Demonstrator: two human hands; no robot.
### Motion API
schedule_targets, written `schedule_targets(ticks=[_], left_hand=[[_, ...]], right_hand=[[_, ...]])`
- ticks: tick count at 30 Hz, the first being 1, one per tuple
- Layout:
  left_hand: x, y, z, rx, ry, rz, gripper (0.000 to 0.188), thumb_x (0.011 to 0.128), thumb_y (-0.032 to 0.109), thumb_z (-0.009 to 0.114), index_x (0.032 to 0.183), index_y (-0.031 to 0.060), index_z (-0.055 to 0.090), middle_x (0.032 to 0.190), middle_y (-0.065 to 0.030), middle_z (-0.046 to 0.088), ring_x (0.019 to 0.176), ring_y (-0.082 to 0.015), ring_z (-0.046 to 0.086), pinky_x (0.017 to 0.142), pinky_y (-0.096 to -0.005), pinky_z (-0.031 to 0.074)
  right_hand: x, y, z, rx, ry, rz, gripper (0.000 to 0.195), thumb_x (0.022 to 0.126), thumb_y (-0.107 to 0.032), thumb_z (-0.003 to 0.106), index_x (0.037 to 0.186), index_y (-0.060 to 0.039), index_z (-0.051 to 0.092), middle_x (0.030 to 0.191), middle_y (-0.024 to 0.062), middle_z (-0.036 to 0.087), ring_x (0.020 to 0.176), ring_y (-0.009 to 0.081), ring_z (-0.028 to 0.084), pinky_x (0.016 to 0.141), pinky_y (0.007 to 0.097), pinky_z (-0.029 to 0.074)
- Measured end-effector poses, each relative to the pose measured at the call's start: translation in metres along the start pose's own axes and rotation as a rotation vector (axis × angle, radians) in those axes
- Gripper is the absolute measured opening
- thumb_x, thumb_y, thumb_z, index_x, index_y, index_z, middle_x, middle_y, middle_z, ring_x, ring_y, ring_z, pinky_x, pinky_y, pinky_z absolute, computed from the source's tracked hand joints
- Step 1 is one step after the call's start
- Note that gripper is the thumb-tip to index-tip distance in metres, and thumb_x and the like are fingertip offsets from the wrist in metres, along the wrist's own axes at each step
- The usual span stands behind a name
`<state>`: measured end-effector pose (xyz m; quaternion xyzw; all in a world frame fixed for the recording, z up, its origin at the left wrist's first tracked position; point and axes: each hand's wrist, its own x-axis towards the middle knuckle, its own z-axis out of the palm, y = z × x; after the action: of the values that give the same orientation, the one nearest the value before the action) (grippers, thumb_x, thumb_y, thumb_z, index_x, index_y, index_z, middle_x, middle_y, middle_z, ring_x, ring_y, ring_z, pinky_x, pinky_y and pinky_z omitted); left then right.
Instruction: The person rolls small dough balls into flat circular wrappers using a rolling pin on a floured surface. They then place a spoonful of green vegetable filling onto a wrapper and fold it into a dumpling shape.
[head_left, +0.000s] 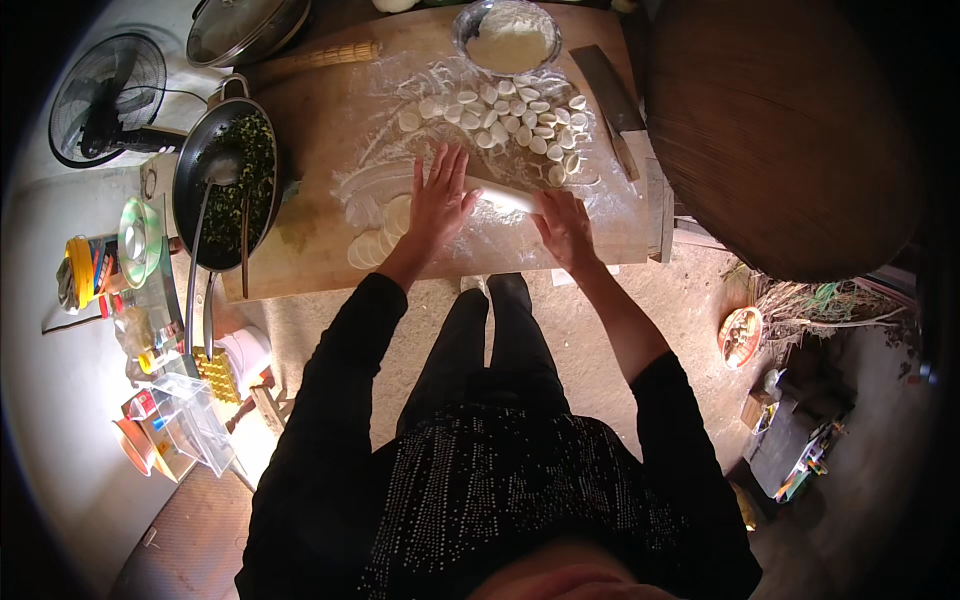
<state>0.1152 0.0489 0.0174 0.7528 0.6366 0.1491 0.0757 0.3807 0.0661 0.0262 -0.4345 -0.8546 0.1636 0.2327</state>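
A pale rolling pin (504, 196) lies across the floured wooden board (322, 135). My left hand (441, 196) is laid over its left end, palm down with the fingers stretched forward. At the other end, my right hand (564, 225) has its fingers bent around the pin. Whether dough lies beneath the pin is hard to see. Several thin round dough wrappers (365, 249) overlap by my left wrist, partly covered by it. Beyond my hands, many small flattened dough pieces (523, 135) are scattered in flour.
A metal bowl of flour (514, 37) stands at the back. Right of the dough lies a cleaver (611, 90). A wok (262, 225) holding chopped greens (251, 161), a ladle (199, 255) and chopsticks (245, 247) sits left. A large round wooden lid (780, 142) looms right.
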Motion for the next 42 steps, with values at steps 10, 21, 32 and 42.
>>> schedule_targets(ticks=[10,21,32,42], left_hand=[[0.025,-0.007,0.000,-0.003,0.082,0.043,0.071,0.096,0.037,0.070,0.153,0.0014,0.044,0.163,-0.0151,0.039,0.152,-0.0322,0.035,0.124,-0.0596,0.021],[0.012,0.035,0.046,-0.439,0.197,-0.111,0.022,0.088,0.011,0.073,0.107,0.0064,0.064,0.102,-0.0137,0.062,0.102,-0.0347,0.060,0.087,-0.0488,0.048],[-0.009,0.045,0.020,-0.328,0.054,0.287,0.054,0.089,0.021,0.075,0.136,0.0033,0.055,0.139,-0.0181,0.056,0.130,-0.0385,0.051,0.111,-0.0541,0.039],[-0.039,0.066,0.025,-0.274,-0.012,0.142,0.082,0.091,0.026,0.075,0.157,0.0004,0.033,0.166,-0.0194,0.031,0.155,-0.0375,0.029,0.124,-0.0628,0.019]], right_hand=[[0.011,0.001,0.007,-0.158,0.030,0.007,0.049,0.091,-0.021,0.074,0.134,-0.0058,0.057,0.135,0.0138,0.058,0.120,0.0353,0.057,0.101,0.0502,0.046],[-0.021,0.006,-0.002,0.140,0.234,0.302,0.036,0.091,-0.010,0.074,0.124,-0.0021,0.062,0.111,0.0181,0.064,0.105,0.0407,0.060,0.089,0.0504,0.051],[-0.079,0.021,-0.006,0.152,0.222,0.434,0.038,0.094,-0.017,0.073,0.125,0.0008,0.061,0.111,0.0216,0.064,0.104,0.0433,0.062,0.087,0.0509,0.053],[-0.068,0.014,-0.015,0.136,0.096,0.308,0.039,0.089,-0.013,0.076,0.124,-0.0047,0.061,0.114,0.0166,0.062,0.108,0.0397,0.061,0.090,0.0499,0.052]])
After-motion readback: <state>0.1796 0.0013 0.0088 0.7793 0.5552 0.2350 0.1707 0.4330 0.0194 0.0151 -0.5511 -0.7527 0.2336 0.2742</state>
